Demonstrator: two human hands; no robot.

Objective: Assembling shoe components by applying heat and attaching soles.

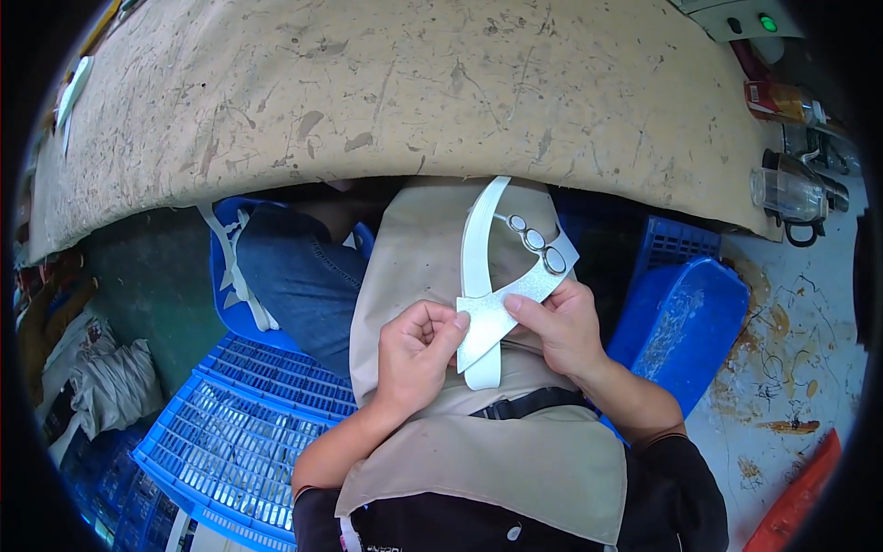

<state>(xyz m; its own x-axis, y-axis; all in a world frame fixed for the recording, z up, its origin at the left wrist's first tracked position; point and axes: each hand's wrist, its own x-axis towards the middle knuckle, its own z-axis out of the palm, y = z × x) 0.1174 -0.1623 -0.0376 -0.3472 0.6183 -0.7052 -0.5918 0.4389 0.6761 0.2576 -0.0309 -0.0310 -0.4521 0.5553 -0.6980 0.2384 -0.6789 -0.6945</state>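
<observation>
Both my hands hold a white strap piece (485, 317) over my lap, which is covered by a beige apron (414, 248). The piece has a flat wide tab with round metal rings (538, 241) near its far end and a long narrow white band (475, 235) crossing under it. My left hand (416, 354) pinches the tab's near left edge. My right hand (561, 327) grips the tab from the right, thumb on top. The band's lower end hangs between my hands.
A worn beige worktable (395, 87) spans the top. Blue plastic crates (235, 437) sit at lower left and a blue bin (685, 322) at right. A clear lidded cup (791, 191) and a bottle (782, 101) stand at far right. White cloth bundles (110, 386) lie left.
</observation>
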